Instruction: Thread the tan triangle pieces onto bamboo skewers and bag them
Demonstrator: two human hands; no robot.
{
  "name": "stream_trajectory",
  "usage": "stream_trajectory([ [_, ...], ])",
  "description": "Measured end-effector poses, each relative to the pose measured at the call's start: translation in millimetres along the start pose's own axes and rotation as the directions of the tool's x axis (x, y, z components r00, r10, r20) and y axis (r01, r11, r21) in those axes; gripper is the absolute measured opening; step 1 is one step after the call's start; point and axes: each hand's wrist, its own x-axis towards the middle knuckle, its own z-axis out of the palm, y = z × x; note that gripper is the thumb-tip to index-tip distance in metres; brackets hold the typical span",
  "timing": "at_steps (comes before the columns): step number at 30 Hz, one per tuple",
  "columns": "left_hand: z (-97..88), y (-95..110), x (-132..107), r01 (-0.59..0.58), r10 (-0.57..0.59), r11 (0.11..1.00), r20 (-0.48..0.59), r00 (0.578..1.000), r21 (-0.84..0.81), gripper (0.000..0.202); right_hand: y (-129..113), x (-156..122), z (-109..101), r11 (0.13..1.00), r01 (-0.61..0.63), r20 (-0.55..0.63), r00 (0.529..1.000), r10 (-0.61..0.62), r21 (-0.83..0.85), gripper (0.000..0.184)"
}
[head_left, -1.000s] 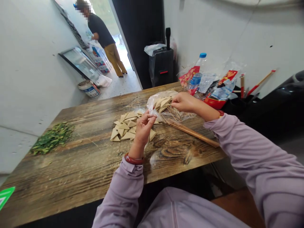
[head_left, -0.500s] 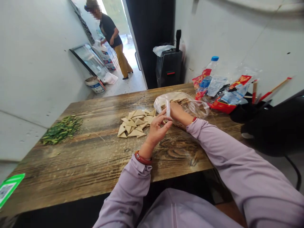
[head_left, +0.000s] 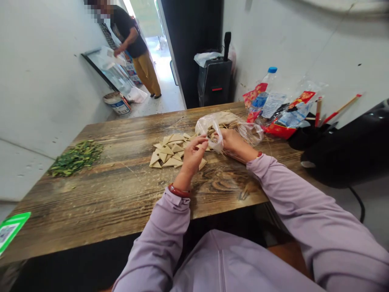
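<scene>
A clear plastic bag (head_left: 206,121) lies at the back of the wooden table, with thin brown pieces showing inside. My left hand (head_left: 194,156) pinches the rim of the bag at its near left side. At the mouth of the bag is my right hand (head_left: 237,142), its fingers curled and partly covered by the plastic; what they grip is hidden. Just left of the bag spreads a pile of flat tan triangular pieces (head_left: 172,151), some of them behind my left hand.
Chopped green leaves (head_left: 77,157) lie on the table's (head_left: 121,202) left side. A bottle (head_left: 267,87), red wrappers (head_left: 282,129) and a dark holder with sticks (head_left: 299,138) stand at the right. A black speaker (head_left: 214,83) stands behind. Another person (head_left: 130,40) is near the doorway.
My left fingers have closed on the bag's rim, and my right hand has drawn back slightly toward its mouth. The other person has shifted left, holding a whitish thing.
</scene>
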Motion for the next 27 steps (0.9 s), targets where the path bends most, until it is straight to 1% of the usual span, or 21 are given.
stream_trajectory([
  [2,-7.3,-2,1,0.029,-0.034,0.998,-0.094,0.995,-0.054,0.029,5,-14,-10,0.999,-0.029,-0.061,0.998,0.028,-0.016,0.031],
  [3,-11.2,-3,1,0.049,-0.057,0.996,-0.120,0.991,-0.068,0.031,7,-21,-14,0.998,-0.045,-0.072,0.996,0.043,-0.035,0.031],
  [6,-21.9,-3,-3,0.115,-0.125,0.991,-0.166,0.978,-0.070,0.033,6,-37,-24,0.993,-0.058,-0.028,0.998,0.055,-0.105,0.029],
  [8,-27.3,-3,-8,0.139,-0.152,0.987,-0.183,0.971,-0.080,0.033,0,-41,-26,0.987,-0.040,0.025,0.999,0.044,-0.155,0.029],
  [11,-32.0,-6,-16,0.145,-0.163,0.984,-0.190,0.968,-0.103,0.032,-16,-33,-23,0.966,-0.045,0.108,0.991,0.074,-0.256,0.032],
  [13,-32.6,-8,-19,0.161,-0.177,0.982,-0.174,0.969,-0.102,0.034,-28,-21,-18,0.942,-0.102,0.148,0.977,0.155,-0.319,0.034],
  [15,-31.3,-11,-20,0.197,-0.210,0.975,-0.142,0.967,-0.101,0.036,-38,-7,-12,0.933,-0.149,0.172,0.961,0.215,-0.329,0.036],
  [17,-29.2,-13,-20,0.230,-0.241,0.968,-0.114,0.964,-0.105,0.038,-45,5,-6,0.933,-0.173,0.233,0.939,0.252,-0.314,0.036],
  [18,-28.3,-13,-20,0.241,-0.252,0.964,-0.104,0.962,-0.109,0.039,-47,10,-4,0.930,-0.191,0.245,0.930,0.273,-0.314,0.035],
  [22,-26.2,-10,-21,0.270,-0.281,0.952,-0.069,0.957,-0.143,0.040,-49,18,4,0.913,-0.241,0.241,0.914,0.328,-0.328,0.032],
  [27,-27.0,-7,-23,0.272,-0.284,0.944,-0.041,0.958,-0.184,0.036,-50,22,12,0.900,-0.264,0.184,0.922,0.341,-0.347,0.037],
])
